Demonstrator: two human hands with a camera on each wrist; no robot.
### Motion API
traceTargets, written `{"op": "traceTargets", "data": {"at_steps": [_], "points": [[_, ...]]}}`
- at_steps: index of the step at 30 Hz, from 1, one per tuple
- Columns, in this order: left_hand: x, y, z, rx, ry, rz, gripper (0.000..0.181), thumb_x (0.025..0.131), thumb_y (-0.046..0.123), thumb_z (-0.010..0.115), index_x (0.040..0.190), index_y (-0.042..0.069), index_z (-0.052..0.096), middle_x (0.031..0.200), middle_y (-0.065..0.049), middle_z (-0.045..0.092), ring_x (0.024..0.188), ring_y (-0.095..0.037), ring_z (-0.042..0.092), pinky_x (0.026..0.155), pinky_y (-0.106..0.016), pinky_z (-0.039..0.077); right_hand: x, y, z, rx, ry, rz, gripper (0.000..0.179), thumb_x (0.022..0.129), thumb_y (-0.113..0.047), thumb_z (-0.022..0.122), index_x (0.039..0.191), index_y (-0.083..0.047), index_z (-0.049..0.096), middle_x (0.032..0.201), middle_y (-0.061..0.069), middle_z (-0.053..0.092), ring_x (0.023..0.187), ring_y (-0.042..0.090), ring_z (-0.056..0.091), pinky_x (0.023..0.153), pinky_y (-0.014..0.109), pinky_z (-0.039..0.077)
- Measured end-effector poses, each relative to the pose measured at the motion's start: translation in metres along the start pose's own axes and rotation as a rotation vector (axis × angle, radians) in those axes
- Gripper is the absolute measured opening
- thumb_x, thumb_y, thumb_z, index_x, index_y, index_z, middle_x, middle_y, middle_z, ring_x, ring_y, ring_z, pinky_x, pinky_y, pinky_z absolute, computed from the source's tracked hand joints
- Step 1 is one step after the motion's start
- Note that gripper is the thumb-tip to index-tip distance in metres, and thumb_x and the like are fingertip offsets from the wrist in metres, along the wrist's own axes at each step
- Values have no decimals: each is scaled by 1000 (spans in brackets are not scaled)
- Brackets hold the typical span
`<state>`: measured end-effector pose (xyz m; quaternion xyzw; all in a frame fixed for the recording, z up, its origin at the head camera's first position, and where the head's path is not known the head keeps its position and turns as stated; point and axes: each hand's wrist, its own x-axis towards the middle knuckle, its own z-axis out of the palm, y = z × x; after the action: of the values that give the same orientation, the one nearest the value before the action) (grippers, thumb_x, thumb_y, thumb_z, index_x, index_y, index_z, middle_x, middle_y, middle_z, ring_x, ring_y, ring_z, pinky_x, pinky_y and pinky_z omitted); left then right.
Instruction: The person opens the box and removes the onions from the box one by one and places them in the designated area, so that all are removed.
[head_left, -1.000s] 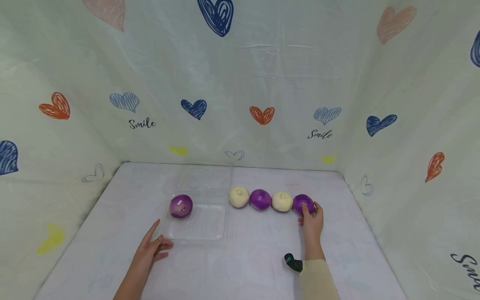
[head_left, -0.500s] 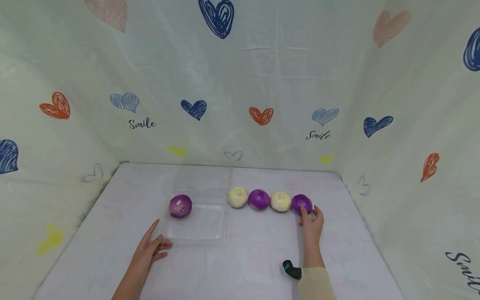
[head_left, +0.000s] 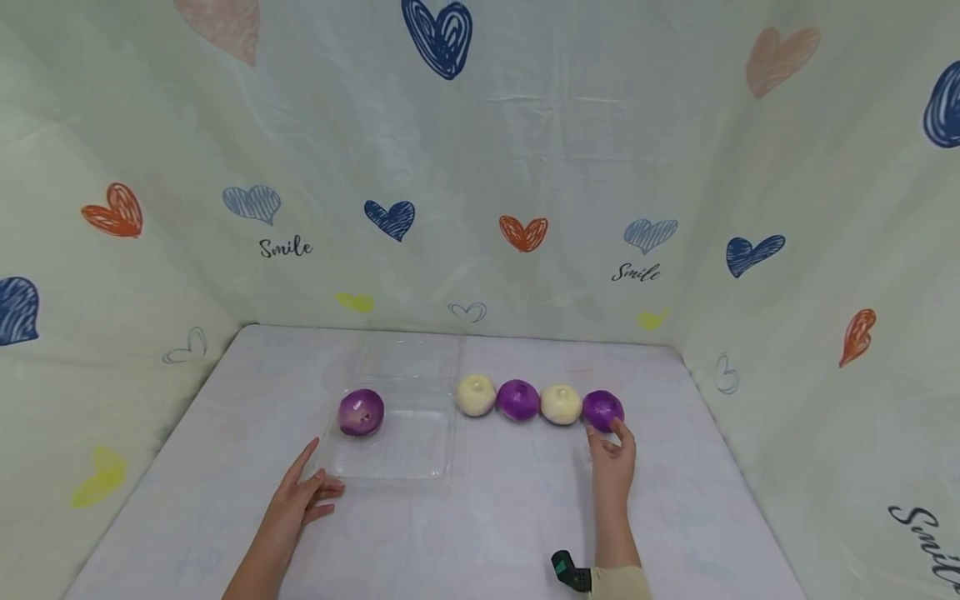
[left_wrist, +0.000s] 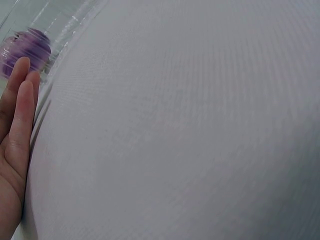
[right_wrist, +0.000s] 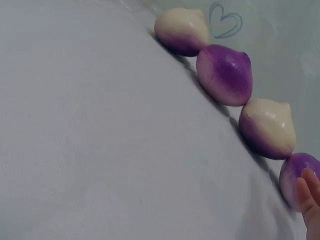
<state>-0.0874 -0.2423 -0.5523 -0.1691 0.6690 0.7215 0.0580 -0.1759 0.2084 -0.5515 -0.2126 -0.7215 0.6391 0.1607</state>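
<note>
My left hand point(head_left: 294, 502) lies at the near left corner of a clear plastic box point(head_left: 408, 454), its fingers stretched out along the edge. Inside the box, toward the left, sits a purple onion point(head_left: 362, 412). My right hand point(head_left: 613, 467) is at the near side of another purple onion point(head_left: 602, 408), the rightmost in a row. Its fingertips are right at that onion's lower edge, not wrapped round it. In the right wrist view, straight fingers point(right_wrist: 307, 192) overlap this onion point(right_wrist: 290, 187). The row continues leftward with a white onion point(head_left: 561, 404), a purple onion point(head_left: 518, 401) and a white onion point(head_left: 476, 395).
The box's clear lid point(head_left: 408, 354) lies folded back behind it. All stands on a white-covered table point(head_left: 502, 525) with heart-printed sheeting point(head_left: 465, 150) around its back and sides. A dark wrist-worn device point(head_left: 572, 573) juts out left of my right sleeve.
My right hand has drawn back toward me from the rightmost purple onion, its fingers sliding from the onion's top to its near edge. The onion stays in the row; my left hand stays put.
</note>
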Motion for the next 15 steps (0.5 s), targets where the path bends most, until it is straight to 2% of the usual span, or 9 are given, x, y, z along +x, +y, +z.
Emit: {"op": "traceTargets", "data": {"at_steps": [4, 10, 15], "points": [[1, 0, 0, 2, 3, -14, 62, 105, 23, 46, 158, 24, 13, 94, 0, 70, 89, -10, 66, 76, -27, 53, -7, -7, 12, 51, -47, -38, 55, 93, -11, 67, 141, -3, 43, 137, 12, 45, 87, 4, 52, 71, 14, 45], [0, 1, 0, 6, 9, -21, 62, 105, 23, 45, 158, 24, 13, 94, -1, 70, 89, -10, 66, 77, -28, 53, -21, -21, 33, 63, -130, -82, 50, 92, -7, 66, 137, -2, 47, 135, 13, 47, 91, 7, 53, 74, 15, 45], [-1, 2, 0, 3, 7, -14, 62, 105, 24, 46, 158, 24, 13, 94, -1, 70, 89, -11, 65, 77, -28, 53, -37, -29, 51, 105, -204, -124, 45, 90, -2, 68, 132, 3, 51, 132, 20, 51, 89, 7, 55, 72, 17, 47]]}}
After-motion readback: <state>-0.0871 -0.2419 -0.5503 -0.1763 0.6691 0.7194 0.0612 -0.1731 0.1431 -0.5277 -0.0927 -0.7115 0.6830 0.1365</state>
